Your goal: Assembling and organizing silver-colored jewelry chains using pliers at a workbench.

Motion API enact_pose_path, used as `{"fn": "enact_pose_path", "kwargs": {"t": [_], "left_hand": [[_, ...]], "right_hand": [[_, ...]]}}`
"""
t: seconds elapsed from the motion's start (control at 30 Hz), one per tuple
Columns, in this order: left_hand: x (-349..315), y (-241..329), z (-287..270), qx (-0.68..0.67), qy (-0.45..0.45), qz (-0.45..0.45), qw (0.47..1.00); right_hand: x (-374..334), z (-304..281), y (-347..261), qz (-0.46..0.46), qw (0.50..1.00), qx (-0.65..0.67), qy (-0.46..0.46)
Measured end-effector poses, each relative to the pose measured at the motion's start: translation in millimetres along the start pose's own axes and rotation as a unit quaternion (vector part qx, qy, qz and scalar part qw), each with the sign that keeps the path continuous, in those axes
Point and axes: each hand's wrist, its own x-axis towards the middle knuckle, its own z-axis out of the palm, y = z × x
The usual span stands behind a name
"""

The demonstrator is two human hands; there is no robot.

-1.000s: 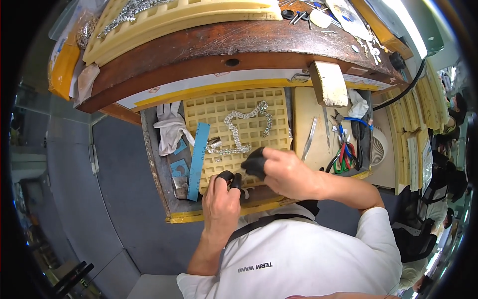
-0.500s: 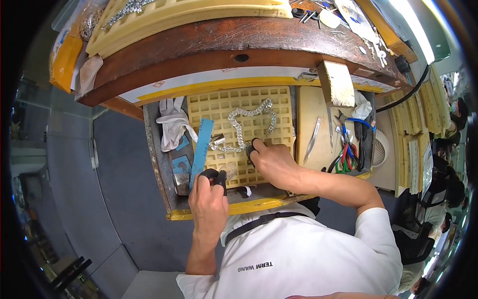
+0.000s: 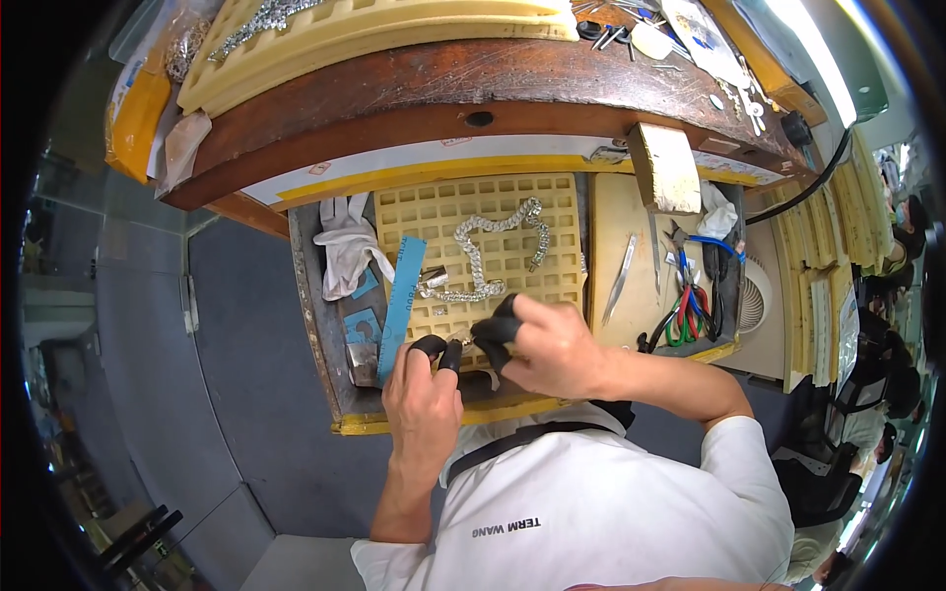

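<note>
Fingertips [image 3: 496,333] of the left hand [image 3: 422,399] and right hand [image 3: 560,347] nearly met at a shiny piece [image 3: 465,341] too small to identify; I could not tell whether they gripped it. Silver chain [image 3: 474,259] lay just beyond.

Silver chain [image 3: 474,258] on yellow tray [image 3: 512,264]

Small piece [image 3: 466,340] between left hand [image 3: 424,394] and right hand [image 3: 554,345]: too small to tell. Yellow tray [image 3: 394,48]: cut off by top edge. Person [image 3: 865,430] at right: blurred.
</note>
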Motion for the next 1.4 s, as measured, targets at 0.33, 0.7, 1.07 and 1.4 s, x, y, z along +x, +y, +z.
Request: {"fn": "enact_pose_path", "kwargs": {"t": [0.33,0.7,1.07,1.4], "left_hand": [[-3,-3,-2,0.024,0.024,0.001,0.999],[0,-2,0,0.029,0.010,-0.001,1.000],[0,1,4,0.014,0.003,0.012,1.000],[1,6,3,0.017,0.001,0.026,1.000]], "right_hand": [[-13,-24,25,0.143,0.980,-0.095,-0.098],[-7,-10,36,0.047,0.948,-0.212,-0.234],[0,-13,54,-0.007,0.933,-0.223,-0.283],[7,-20,7,-0.025,0.989,-0.025,-0.143]]}}
